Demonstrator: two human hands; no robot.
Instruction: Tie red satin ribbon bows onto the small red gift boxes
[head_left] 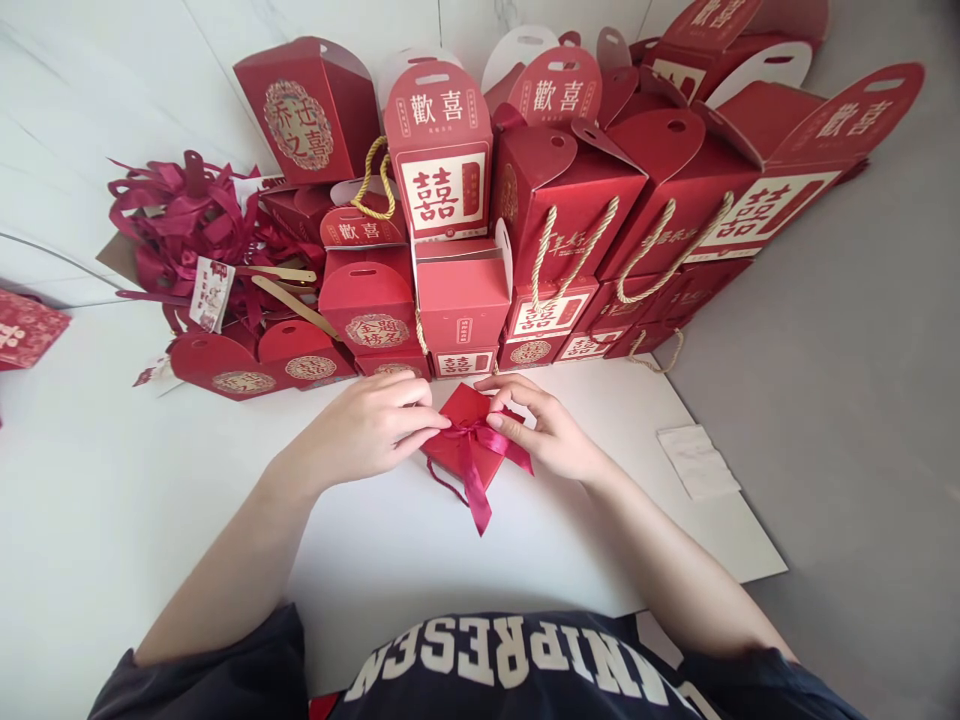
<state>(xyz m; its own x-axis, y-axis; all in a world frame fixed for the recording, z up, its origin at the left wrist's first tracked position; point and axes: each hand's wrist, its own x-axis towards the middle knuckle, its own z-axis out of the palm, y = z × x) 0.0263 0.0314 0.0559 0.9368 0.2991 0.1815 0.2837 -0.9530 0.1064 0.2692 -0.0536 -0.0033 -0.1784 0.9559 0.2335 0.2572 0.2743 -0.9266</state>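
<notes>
In front of me on the white table lies a small red gift box (465,402), with a magenta ribbon (474,490) tied in a bow on top. Two ribbon tails spread toward me and to the right. My left hand (379,425) pinches the bow's left loop between thumb and fingertips. On the other side, my right hand (544,425) has its thumb and fingers closed on the right loop. A dark red cord (448,483) curves out from the box's near left side. The fingers partly hide the loops.
Red gift boxes (450,290) with cord handles are stacked along the back. A heap of magenta ribbons (184,215) sits at the back left. A folded white tissue (697,462) lies near the table's right edge. Another red patterned box (28,330) is at far left.
</notes>
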